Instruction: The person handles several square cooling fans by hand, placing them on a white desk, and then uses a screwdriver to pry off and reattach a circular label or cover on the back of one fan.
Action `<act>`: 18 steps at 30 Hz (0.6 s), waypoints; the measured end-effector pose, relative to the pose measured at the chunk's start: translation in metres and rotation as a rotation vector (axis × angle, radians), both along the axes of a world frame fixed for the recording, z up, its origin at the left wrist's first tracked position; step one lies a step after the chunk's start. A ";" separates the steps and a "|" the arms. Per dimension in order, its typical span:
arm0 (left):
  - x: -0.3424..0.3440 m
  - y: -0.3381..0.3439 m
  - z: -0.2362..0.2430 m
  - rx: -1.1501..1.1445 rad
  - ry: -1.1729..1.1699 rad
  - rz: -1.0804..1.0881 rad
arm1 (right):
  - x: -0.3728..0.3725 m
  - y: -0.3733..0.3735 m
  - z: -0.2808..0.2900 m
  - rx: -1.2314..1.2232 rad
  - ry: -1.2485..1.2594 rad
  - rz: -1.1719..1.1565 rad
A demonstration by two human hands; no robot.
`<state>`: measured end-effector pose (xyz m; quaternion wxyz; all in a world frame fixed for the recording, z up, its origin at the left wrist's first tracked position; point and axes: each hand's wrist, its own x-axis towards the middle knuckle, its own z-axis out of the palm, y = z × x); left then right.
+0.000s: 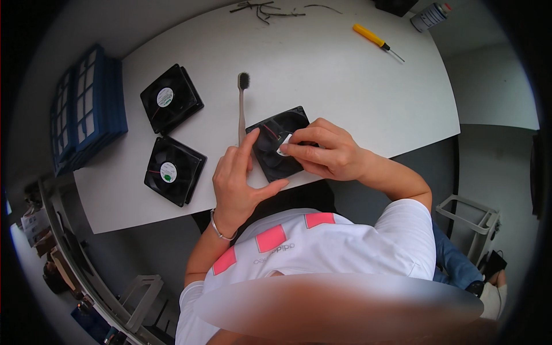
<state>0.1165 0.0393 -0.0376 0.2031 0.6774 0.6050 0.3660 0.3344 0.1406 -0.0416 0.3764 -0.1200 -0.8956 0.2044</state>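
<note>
A square black fan (pixel 273 165) with a white hub label and a short red wire lies at the white table's front edge. My left hand (pixel 236 183) grips it by its left side and near corner, with index finger and thumb spread around it. My right hand (pixel 328 152) is over the fan, fingertips pinched at the hub label, whose middle they hide; I cannot make out what they hold. A long grey brush (pixel 241 103) with dark bristles lies just left of this fan. Two more black fans (pixel 181 95) (pixel 190 171) lie farther left, labels up.
The white table (pixel 368 92) carries blue framed trays (pixel 69 115) at left, dark wire scraps (pixel 263 14) at the back, a yellow screwdriver (pixel 371 35) and a spray can (pixel 430 18) at back right. Metal frames (pixel 467 205) stand below. Another person's denim-clad leg (pixel 451 259) may show at lower right.
</note>
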 end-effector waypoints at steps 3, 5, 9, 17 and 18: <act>0.001 0.000 0.000 -0.006 -0.008 -0.002 | 0.001 -0.001 0.003 0.013 -0.020 -0.010; 0.001 0.000 0.000 -0.007 -0.010 -0.002 | 0.002 0.000 0.003 0.015 -0.020 -0.010; 0.002 -0.001 0.001 -0.012 -0.019 -0.003 | 0.001 -0.002 0.004 -0.007 0.001 -0.020; -0.002 -0.001 -0.005 0.042 -0.033 0.007 | -0.005 -0.008 0.005 -0.007 -0.033 -0.146; -0.002 0.000 -0.006 0.063 -0.014 -0.001 | -0.004 -0.008 0.005 0.012 -0.086 -0.160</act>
